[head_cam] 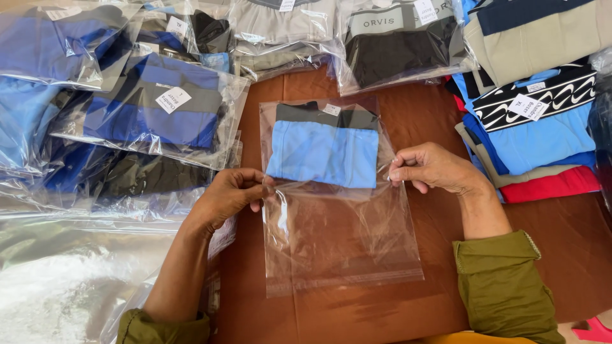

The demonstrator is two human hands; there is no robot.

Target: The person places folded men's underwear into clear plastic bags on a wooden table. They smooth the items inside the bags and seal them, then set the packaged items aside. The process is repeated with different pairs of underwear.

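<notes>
Left hand (229,194) and right hand (430,169) each pinch a side edge of the clear plastic bag (338,236), fingers pressed together on the film. A folded light-blue garment (322,153) sits deep inside it, on the brown table (414,121). Apparent step: seating the garment; sealing the open flap would call for a flattened bag. Already bagged garments (153,105) lie around.

Bare brown tabletop (408,121) shows around the clear plastic bag (338,242), open toward the near edge. Stacked bagged garments (153,102) crowd the left and far side; folded blue and red garments (542,146) block the right.
</notes>
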